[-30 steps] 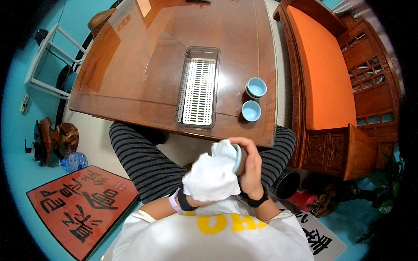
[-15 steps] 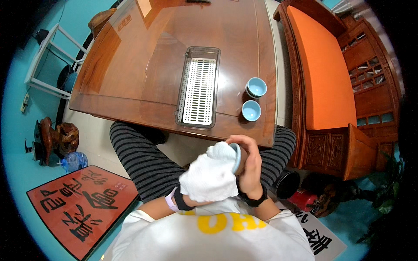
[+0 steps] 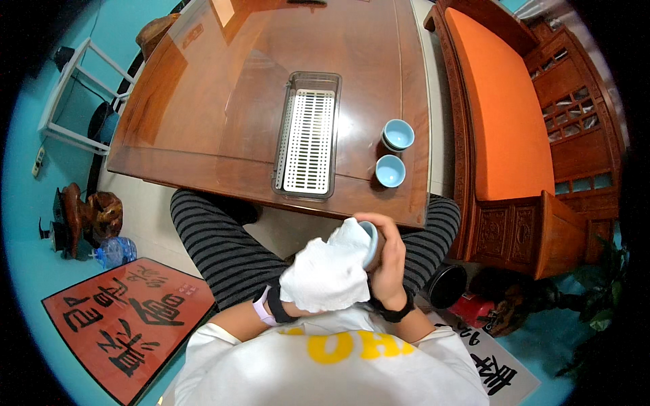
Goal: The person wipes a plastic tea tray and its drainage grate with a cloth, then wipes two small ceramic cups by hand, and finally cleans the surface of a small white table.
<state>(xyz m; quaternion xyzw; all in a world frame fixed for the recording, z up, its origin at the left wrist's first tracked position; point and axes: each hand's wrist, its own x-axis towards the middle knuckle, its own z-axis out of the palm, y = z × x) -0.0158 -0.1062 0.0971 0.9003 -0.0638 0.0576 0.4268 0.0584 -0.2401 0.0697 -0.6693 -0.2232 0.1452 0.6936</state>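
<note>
In front of my lap, my right hand [image 3: 388, 262] curves its fingers around the outside of a light blue cup [image 3: 370, 245], which is tipped on its side with the opening toward the left. A white cloth [image 3: 325, 274] drapes over my left hand and hides its fingers; only the banded wrist shows. The cloth is pushed against the cup's mouth, partly inside it. On the table's near right part stand more light blue cups: a single cup [image 3: 390, 172] and, just beyond it, a small stack of cups [image 3: 398, 134].
A long clear plastic box [image 3: 278, 181] with a white slotted insert [image 3: 308, 145] lies on the brown wooden table [image 3: 223, 125]. An orange-cushioned wooden bench [image 3: 497, 115] stands to the right. At the lower left, a red sheet with black brushwork [image 3: 122, 325] lies on the floor.
The cloth and my left wrist have shifted slightly, the cloth's top edge now bunched more at the cup's mouth. My right hand keeps its hold on the cup with only slight movement.
</note>
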